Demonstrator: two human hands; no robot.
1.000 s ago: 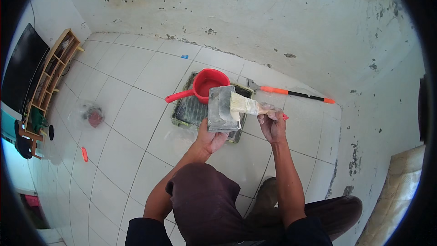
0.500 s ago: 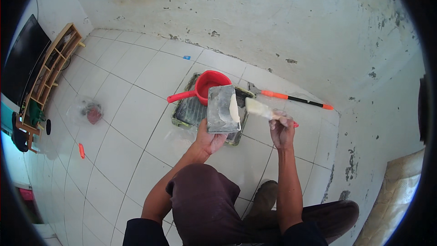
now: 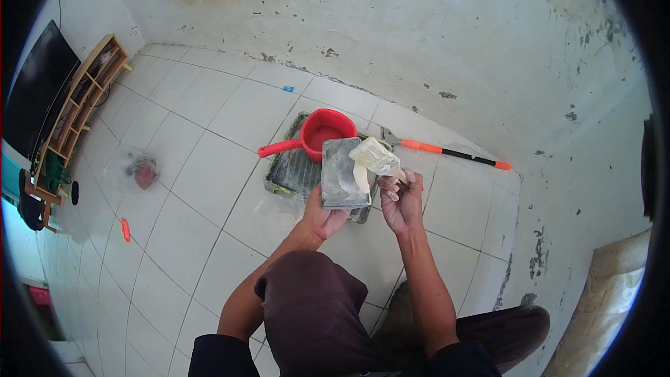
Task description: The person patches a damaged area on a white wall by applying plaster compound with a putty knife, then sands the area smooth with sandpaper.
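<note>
My left hand (image 3: 325, 216) grips a grey rectangular plate (image 3: 338, 171) from below, with a pale, creamy smear along its right side. My right hand (image 3: 402, 199) holds a paintbrush (image 3: 373, 155), its bristles coated in white paste, over the plate's upper right corner. A red long-handled dipper (image 3: 322, 126) rests in the dirty paint tray (image 3: 290, 176) behind the plate.
A scraper with an orange-and-black pole (image 3: 453, 153) lies along the scuffed wall (image 3: 474, 35). On the tiled floor (image 3: 195, 244) are a plastic bag (image 3: 143, 171) and an orange object (image 3: 125, 230). A television (image 3: 38, 91) and wooden shelf (image 3: 80, 108) stand left.
The brush in my right hand moved off the plate to the right, then came back left onto the plate's corner, now turned with coated bristles showing. My left hand barely moved.
</note>
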